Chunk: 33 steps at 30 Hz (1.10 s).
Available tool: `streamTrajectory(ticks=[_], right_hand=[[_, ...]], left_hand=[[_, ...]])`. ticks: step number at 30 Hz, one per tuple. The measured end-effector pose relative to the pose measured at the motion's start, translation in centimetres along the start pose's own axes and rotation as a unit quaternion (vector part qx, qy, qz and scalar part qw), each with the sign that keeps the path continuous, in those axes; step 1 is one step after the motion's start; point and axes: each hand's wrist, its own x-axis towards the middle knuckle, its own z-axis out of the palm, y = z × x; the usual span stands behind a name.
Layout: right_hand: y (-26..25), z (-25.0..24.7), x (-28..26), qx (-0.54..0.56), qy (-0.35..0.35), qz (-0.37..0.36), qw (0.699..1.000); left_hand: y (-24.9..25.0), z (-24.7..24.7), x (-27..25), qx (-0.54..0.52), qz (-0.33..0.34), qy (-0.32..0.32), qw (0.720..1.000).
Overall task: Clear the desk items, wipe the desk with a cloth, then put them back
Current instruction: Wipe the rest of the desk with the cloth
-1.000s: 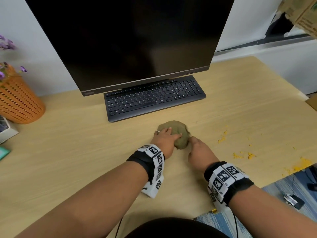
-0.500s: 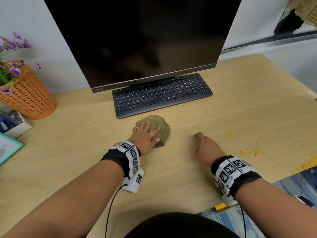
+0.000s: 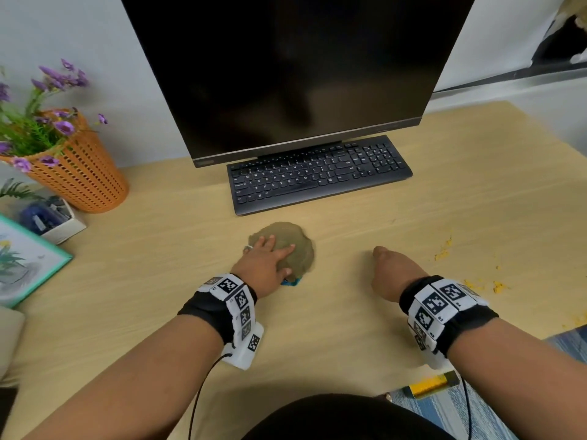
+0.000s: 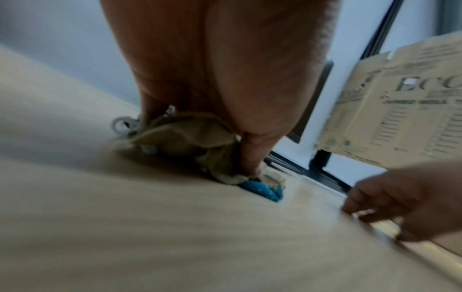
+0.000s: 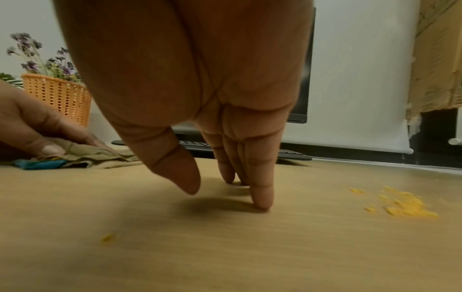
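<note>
Head view looks down; wrist views skim the desk [image 3: 158, 312] (both low).

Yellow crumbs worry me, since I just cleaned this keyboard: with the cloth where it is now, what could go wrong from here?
1. The yellow crumbs lie right of the right hand; a leftward sweep could push them toward the keyboard.
2. The left hand presses a bunched cloth flat, so it may smear powder rather than lift it.
3. Crumbs near the desk front edge could fall onto the rug.
</note>
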Motion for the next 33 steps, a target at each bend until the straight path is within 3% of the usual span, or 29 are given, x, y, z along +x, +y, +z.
streamTrajectory(ticks=[8, 12, 17, 24, 33], right_hand=[[-3.4, 0.6, 0.9, -0.082, -0.05, 0.045, 0.994], [-4.4, -0.6, 2.5, -0.08, -0.007, -0.032, 0.996], [-3.4, -1.5, 3.8, -0.069, 0.01, -0.039, 0.997], [-2.4, -0.2, 4.3, -0.047, 0.01, -0.061, 0.997], [-3.6, -0.3, 5.3, -0.083, -0.058, -0.015, 0.995]], left_hand=[[-5.1, -2.1, 1.5, 0.004, -0.132, -0.02, 0.991], [-7.2, -2.9, 2.6, 0.0, -0.169, -0.024, 0.985], [-10.7, -4.6, 4.0, 0.007, -0.216, -0.022, 0.976], [-12.6, -7.1, 7.0, 0.014, -0.181, 0.01, 0.983], [-12.8, -10.3, 11.7, 0.072, -0.158, 0.004, 0.985]])
